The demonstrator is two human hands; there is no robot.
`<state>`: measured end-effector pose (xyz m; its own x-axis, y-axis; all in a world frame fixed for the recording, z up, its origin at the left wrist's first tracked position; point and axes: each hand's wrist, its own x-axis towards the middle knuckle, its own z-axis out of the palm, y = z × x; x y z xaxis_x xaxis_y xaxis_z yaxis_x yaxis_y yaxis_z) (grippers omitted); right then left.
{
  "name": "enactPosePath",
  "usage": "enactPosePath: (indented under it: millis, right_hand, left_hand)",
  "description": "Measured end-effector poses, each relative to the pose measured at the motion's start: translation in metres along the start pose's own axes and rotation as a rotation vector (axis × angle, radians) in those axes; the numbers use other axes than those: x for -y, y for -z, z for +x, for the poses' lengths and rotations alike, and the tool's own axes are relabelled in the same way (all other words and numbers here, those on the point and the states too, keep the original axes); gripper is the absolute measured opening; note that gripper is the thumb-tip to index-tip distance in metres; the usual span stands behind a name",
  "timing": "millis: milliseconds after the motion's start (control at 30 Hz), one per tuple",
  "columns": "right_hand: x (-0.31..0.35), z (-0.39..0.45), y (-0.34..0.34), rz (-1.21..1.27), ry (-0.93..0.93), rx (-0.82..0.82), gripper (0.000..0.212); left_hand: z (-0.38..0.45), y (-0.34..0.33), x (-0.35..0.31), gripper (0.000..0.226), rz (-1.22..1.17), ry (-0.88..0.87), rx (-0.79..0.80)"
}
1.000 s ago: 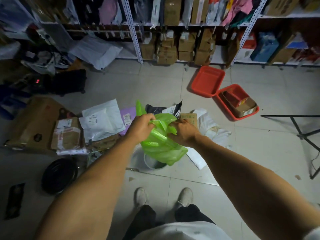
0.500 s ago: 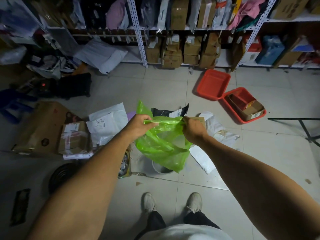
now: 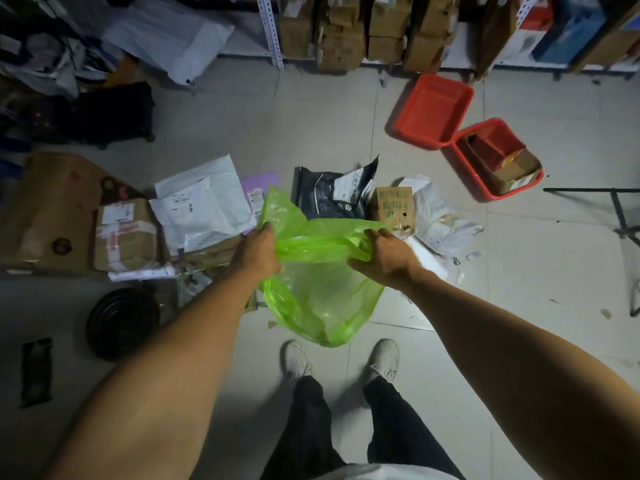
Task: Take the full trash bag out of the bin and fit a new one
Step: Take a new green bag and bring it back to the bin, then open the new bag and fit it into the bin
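Observation:
A translucent green trash bag hangs in front of me, its mouth stretched wide between both hands. My left hand grips the left edge of the bag's rim, and one loose flap sticks up above it. My right hand grips the right edge of the rim. The bag hangs down over the floor just ahead of my feet and hides whatever stands under it; the bin does not show in this view.
Parcels and mailers litter the floor ahead and to the left, with a small cardboard box by my right hand. Two red trays lie at the right. A black round lid lies at the left. Shelving lines the back; a stand's legs lie far right.
My hands have moved apart, pulling the bunched green bag open into a wide mouth. The bag now hangs lower and covers the bin that showed beneath it before.

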<state>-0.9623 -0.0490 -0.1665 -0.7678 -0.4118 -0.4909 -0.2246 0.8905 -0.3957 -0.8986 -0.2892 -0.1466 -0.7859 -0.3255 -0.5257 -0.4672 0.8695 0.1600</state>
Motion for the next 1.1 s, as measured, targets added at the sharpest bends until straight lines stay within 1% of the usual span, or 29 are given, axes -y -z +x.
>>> enactPosePath:
  millis: [33,67,133,167,200,233,300,333,400,467,567,600,667,700,733,767,800,867,900,967,1033,1067,1100]
  right_hand:
    - [-0.003,0.005,-0.009,-0.041,-0.005,0.029,0.066]
    - [-0.005,0.01,-0.019,-0.056,-0.016,0.034,0.058]
    - [-0.009,0.023,-0.04,-0.052,-0.052,-0.011,0.037]
    - [-0.012,0.028,-0.053,-0.04,-0.08,-0.031,0.032]
    - [-0.016,0.034,-0.068,-0.024,-0.095,-0.046,0.033]
    - [-0.022,0.04,-0.083,-0.004,-0.111,-0.052,0.035]
    - [-0.033,0.052,-0.112,0.092,-0.143,-0.072,0.03]
    - [-0.039,0.058,-0.126,0.167,-0.162,-0.067,0.026]
    - [-0.046,0.069,-0.146,0.344,-0.226,-0.048,0.026]
    - [-0.05,0.079,-0.166,0.547,-0.307,-0.048,0.03]
    - [-0.057,0.098,-0.201,0.808,-0.438,-0.03,0.03]
    - [-0.061,0.106,-0.213,0.873,-0.466,-0.026,0.039]
    - [-0.075,0.123,-0.243,1.002,-0.516,-0.033,0.071]
    - [-0.084,0.132,-0.259,1.058,-0.537,-0.04,0.079]
    - [-0.084,0.138,-0.265,1.1,-0.564,-0.047,0.081]
    - [-0.08,0.141,-0.264,1.129,-0.596,-0.05,0.077]
    - [-0.076,0.145,-0.265,1.151,-0.611,-0.045,0.067]
    - [-0.077,0.154,-0.277,1.16,-0.598,-0.019,0.033]
    - [-0.081,0.16,-0.286,1.159,-0.587,-0.007,0.024]
    - [-0.085,0.171,-0.304,1.131,-0.572,-0.014,0.026]
    - [-0.09,0.183,-0.323,1.105,-0.574,-0.015,0.053]
    - [-0.093,0.186,-0.328,1.097,-0.576,-0.009,0.06]
    - [-0.095,0.191,-0.335,1.082,-0.577,-0.01,0.057]
  left_hand:
    - [0.007,-0.01,0.004,0.079,-0.001,0.024,0.001]
    - [0.014,-0.022,0.009,0.07,-0.008,0.026,-0.01]
    - [0.029,-0.045,0.015,0.043,-0.021,0.026,-0.045]
    - [0.035,-0.056,0.018,0.034,-0.03,0.045,-0.045]
    - [0.044,-0.071,0.023,0.029,-0.057,0.058,-0.054]
    - [0.051,-0.083,0.027,0.029,-0.09,0.074,-0.056]
    - [0.065,-0.109,0.034,0.041,-0.145,0.067,-0.074]
    - [0.073,-0.124,0.039,0.047,-0.168,0.054,-0.09]
    - [0.084,-0.148,0.042,0.049,-0.225,0.046,-0.089]
    - [0.091,-0.166,0.039,0.048,-0.359,0.086,-0.056]
    - [0.109,-0.199,0.038,0.056,-0.541,0.215,-0.011]
    - [0.116,-0.213,0.038,0.059,-0.606,0.252,-0.011]
    - [0.13,-0.239,0.038,0.059,-0.752,0.313,-0.011]
    - [0.136,-0.25,0.036,0.055,-0.802,0.336,0.001]
    - [0.143,-0.262,0.036,0.05,-0.839,0.356,0.01]
    - [0.149,-0.272,0.036,0.044,-0.863,0.372,0.02]
    - [0.156,-0.284,0.038,0.04,-0.895,0.38,0.026]
    - [0.17,-0.305,0.041,0.037,-0.934,0.372,0.037]
    - [0.176,-0.314,0.042,0.036,-0.936,0.366,0.049]
    - [0.189,-0.329,0.047,0.035,-0.916,0.348,0.068]
    - [0.201,-0.345,0.054,0.03,-0.865,0.306,0.084]
    - [0.207,-0.352,0.059,0.03,-0.838,0.283,0.094]
    - [0.211,-0.358,0.062,0.032,-0.808,0.268,0.108]
